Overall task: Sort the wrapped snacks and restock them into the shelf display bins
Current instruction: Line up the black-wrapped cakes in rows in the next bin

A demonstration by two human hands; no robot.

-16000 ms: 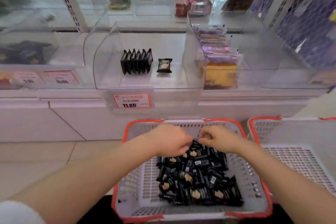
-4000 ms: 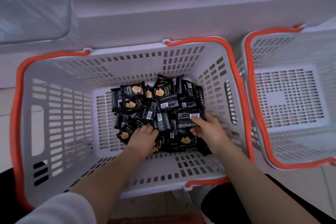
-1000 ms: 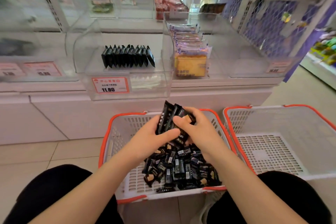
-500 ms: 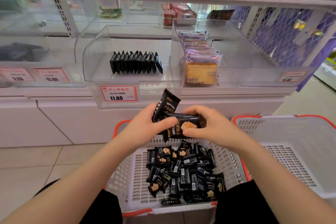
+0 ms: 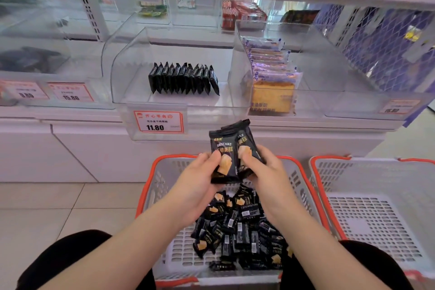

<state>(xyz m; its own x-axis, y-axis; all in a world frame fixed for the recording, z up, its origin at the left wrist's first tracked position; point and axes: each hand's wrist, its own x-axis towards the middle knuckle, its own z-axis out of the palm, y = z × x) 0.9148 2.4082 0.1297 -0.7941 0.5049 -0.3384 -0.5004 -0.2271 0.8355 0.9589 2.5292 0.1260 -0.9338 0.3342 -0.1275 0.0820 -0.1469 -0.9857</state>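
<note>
My left hand (image 5: 200, 179) and my right hand (image 5: 266, 172) together hold a small stack of black snack packets (image 5: 229, 153) upright above the white basket with an orange rim (image 5: 153, 179). Thumbs press on the packet fronts. The basket holds a pile of several more black packets (image 5: 237, 231). In the clear shelf bin (image 5: 131, 92) straight ahead, a row of several black packets (image 5: 183, 79) stands on edge. A red price tag reading 11.80 (image 5: 158, 122) hangs on that bin's front.
A second white basket with an orange rim (image 5: 376, 214) stands to the right, with nothing visible in it. The bin to the right (image 5: 317, 92) holds wrapped yellow cakes (image 5: 270, 77). More clear bins line the left and the upper shelf. Tiled floor lies at the left.
Both hands have lifted the black packets slightly and squared them up; the packet that lay crosswise half a second ago now stands upright beside the other.
</note>
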